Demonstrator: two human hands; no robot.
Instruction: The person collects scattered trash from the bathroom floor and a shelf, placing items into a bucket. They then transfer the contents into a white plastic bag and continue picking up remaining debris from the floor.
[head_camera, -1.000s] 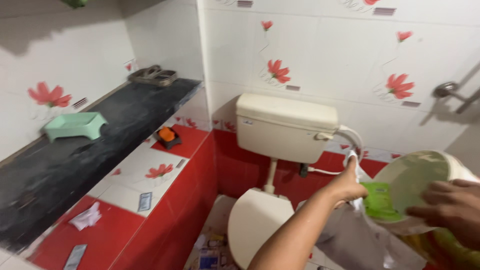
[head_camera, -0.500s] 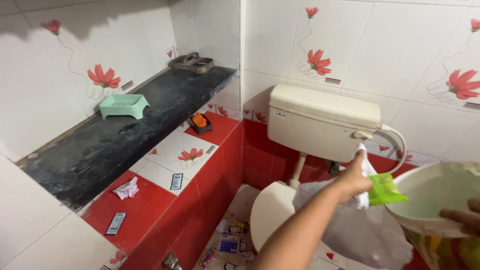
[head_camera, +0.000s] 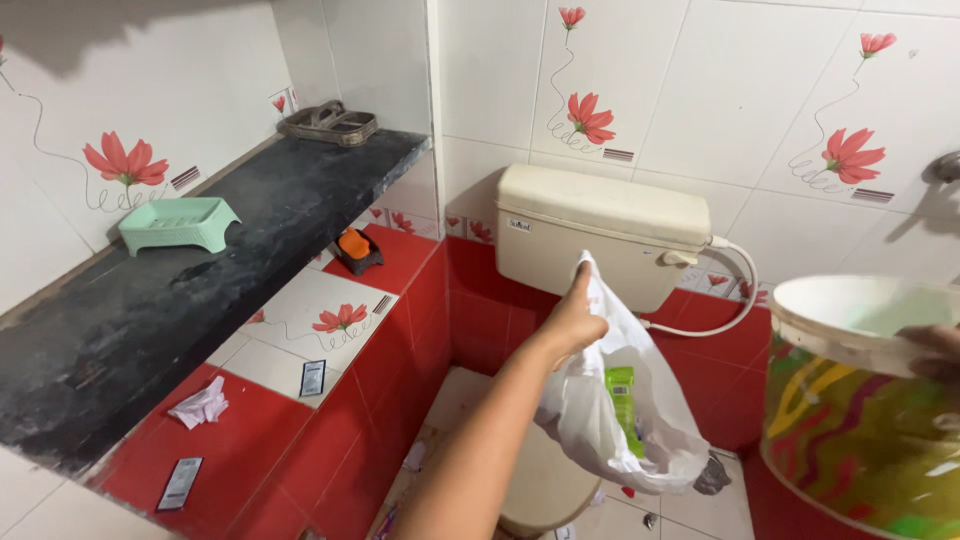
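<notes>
Presently: left hand (head_camera: 575, 320) pinching white plastic bag (head_camera: 620, 420) at top, bag hanging below; right hand (head_camera: 935, 350) gripping multicoloured bucket (head_camera: 860, 420) rim, just right of bag.

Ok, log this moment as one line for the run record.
left hand: grips white plastic bag by its top | right hand: on rim of colourful bin | bag: green packet inside, hangs over toilet

place: home bathroom; cues: toilet cistern (head_camera: 600, 232) (cream), floral wall tiles (head_camera: 590, 115), soap dish (head_camera: 178, 222) on stone shelf (head_camera: 150, 300)
</notes>
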